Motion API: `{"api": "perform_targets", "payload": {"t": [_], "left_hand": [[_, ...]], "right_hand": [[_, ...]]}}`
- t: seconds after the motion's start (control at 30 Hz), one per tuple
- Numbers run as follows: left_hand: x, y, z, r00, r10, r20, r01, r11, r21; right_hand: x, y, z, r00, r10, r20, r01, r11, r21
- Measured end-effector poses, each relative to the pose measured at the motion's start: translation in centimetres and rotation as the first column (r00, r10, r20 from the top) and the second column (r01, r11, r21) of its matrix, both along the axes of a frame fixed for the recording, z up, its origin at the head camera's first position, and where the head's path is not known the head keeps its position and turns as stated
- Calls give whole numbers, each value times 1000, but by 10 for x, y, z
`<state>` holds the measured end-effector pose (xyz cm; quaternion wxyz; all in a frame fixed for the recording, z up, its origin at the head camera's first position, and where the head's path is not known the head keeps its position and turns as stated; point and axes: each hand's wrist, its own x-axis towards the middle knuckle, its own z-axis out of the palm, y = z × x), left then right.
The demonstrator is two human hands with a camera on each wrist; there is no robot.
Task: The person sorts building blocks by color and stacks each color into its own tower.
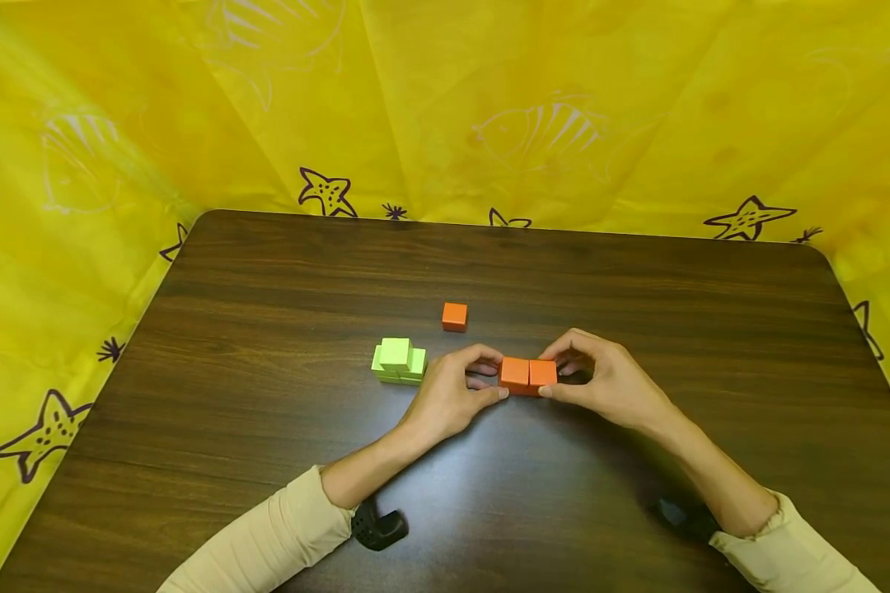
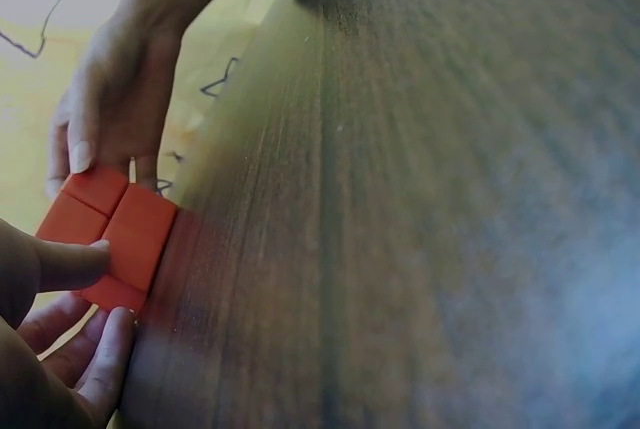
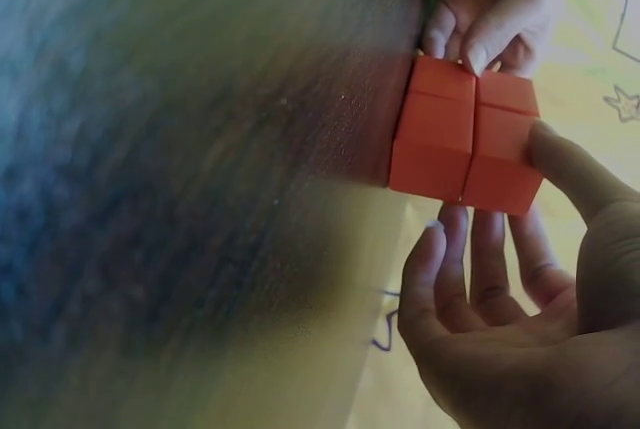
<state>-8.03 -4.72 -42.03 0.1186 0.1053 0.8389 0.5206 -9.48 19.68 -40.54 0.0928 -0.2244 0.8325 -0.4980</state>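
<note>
Small orange blocks [image 1: 515,372] stand in two layers on the table, two of them side by side on top. At the left end of this stack, my left hand [image 1: 448,391] grips it, the thumb in front and fingers behind. My right hand [image 1: 611,383] holds the upper right orange block [image 1: 543,373] between thumb and fingers. In the right wrist view, the right thumb presses that block [image 3: 505,149] near a seam. The left thumb lies across the blocks [image 2: 140,229] in the left wrist view.
A single orange cube [image 1: 455,316] lies farther back. Just left of my left hand is a light green block stack [image 1: 396,354] with one block on top. The dark wooden table [image 1: 282,280] meets a yellow patterned curtain [image 1: 430,107] at the back and sides.
</note>
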Motion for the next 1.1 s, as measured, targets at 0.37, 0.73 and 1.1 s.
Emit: {"api": "perform_targets", "payload": {"t": [0.37, 0.73, 1.1], "left_hand": [[1, -1, 0, 1000, -3, 12, 3, 1000, 9], [0, 0, 0, 1000, -9, 7, 9, 1000, 6], [0, 0, 0, 1000, -5, 18, 5, 1000, 12]], "right_hand": [[1, 0, -1, 1000, 3, 25, -4, 1000, 13], [-8, 2, 6, 999, 39, 5, -39, 999, -18], [-25, -3, 17, 1000, 28, -10, -28, 998, -59]]}}
